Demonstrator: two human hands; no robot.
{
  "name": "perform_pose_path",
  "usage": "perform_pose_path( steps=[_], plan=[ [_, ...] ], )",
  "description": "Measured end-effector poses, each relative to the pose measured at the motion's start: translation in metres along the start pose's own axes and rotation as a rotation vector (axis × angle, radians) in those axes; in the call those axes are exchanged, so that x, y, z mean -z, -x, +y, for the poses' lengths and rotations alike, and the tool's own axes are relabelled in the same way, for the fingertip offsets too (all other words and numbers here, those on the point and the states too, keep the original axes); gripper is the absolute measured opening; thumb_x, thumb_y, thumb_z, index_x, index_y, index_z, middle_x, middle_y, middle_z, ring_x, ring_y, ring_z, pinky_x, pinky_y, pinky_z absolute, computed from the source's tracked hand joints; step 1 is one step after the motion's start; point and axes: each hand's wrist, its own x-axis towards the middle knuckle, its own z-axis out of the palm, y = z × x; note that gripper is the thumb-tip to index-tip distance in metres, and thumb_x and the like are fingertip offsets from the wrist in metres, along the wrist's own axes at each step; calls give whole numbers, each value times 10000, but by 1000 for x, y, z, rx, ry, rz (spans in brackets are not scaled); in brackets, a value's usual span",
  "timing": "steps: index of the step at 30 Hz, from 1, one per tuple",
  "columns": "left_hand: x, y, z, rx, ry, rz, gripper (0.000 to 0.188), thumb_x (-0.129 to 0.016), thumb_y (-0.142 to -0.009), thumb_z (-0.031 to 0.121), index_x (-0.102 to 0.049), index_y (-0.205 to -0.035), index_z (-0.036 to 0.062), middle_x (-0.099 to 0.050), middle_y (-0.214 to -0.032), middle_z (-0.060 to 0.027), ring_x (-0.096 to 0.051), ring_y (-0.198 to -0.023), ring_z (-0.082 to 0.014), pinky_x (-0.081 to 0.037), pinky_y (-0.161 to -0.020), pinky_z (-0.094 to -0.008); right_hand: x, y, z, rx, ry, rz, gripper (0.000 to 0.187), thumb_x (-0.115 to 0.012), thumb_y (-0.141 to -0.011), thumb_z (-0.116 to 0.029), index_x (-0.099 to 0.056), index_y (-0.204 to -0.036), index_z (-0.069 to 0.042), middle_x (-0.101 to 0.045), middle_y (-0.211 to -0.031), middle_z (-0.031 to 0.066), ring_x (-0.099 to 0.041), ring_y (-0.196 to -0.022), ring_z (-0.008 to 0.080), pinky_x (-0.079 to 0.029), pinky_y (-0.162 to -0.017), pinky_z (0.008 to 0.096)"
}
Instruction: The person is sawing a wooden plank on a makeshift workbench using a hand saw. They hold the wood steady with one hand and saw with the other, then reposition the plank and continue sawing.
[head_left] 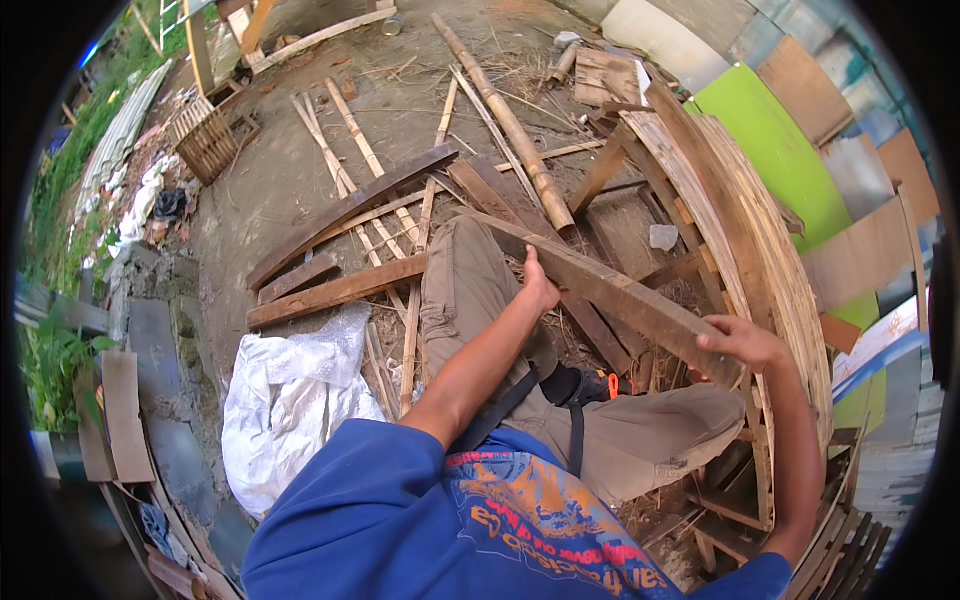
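A long brown wooden beam slants across my lap, its far left end by my raised knee and its near end at my right. Around its lower edge, near the middle, my left hand is closed, with the thumb up against its face. My right hand grips the near right end, fingers over the top edge. Left of my knee, two more dark beams and a short wood block lie on the ground. Another dark beam lies beneath the held one.
A stack of long planks stands at my right, with a green panel behind it. Bamboo poles lie crosswise on the dirt ahead. White plastic sacking is heaped at my left, beside a low concrete wall. A wooden crate sits farther off.
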Motion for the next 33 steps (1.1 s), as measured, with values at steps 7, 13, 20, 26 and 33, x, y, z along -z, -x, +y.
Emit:
perform_pose_path(
  steps=[7, 13, 20, 26, 33],
  plan=[
    [-5, 21, -28, 25, 118, -116, 906, -378, -941, 765, -316, -1561, 108, -330, -1621, -125, -310, -1482, -353, -192, -1202, -594, -46, 20, 64, 53, 66, 70, 759, -812, -796, -429, -554, -1338, 35, -646, -1199, 158, -603, -1136, 248, -466, -984, 359],
    [-37, 24, -6, 38, 17, -172, 1032, -396, -880, 841, -283, -1570, 82, -331, -1607, -155, -301, -1473, -371, -213, -1194, -586, -61, 12, 95, 184, 46, 307, 738, -849, -701, -134, -526, -1351, -4, -642, -1187, 132, -589, -1129, 219, -453, -1002, 364],
    [-35, 27, 55, -126, -272, -121, 1018, -412, -926, 777, -210, -1588, 30, -266, -1630, -189, -241, -1512, -339, -243, -1198, -562, -76, -111, 124, 417, 594, 679, 896, -848, -642, -89, -432, -1434, -28, -538, -1316, 247, -527, -1228, 437, -454, -1021, 483],
    [-32, 101, 94, -347, -580, -210, 805, -481, -997, 604, -300, -1544, 42, -384, -1566, -186, -322, -1479, -281, -341, -1146, -530, -98, -205, 103, 494, 876, 693, 640, -786, -731, -47, -516, -1309, -6, -551, -1148, 199, -557, -1136, 400, -470, -947, 506],
    [-67, 182, 125, -547, -478, -292, 555, -479, -1035, 498, -488, -1369, 55, -636, -1258, -144, -595, -1156, -250, -486, -948, -440, -85, -258, 131, 585, 719, 716, 263, -695, -854, -99, -603, -1069, 21, -619, -1097, 241, -585, -1031, 475, -489, -852, 517]
  ],
)
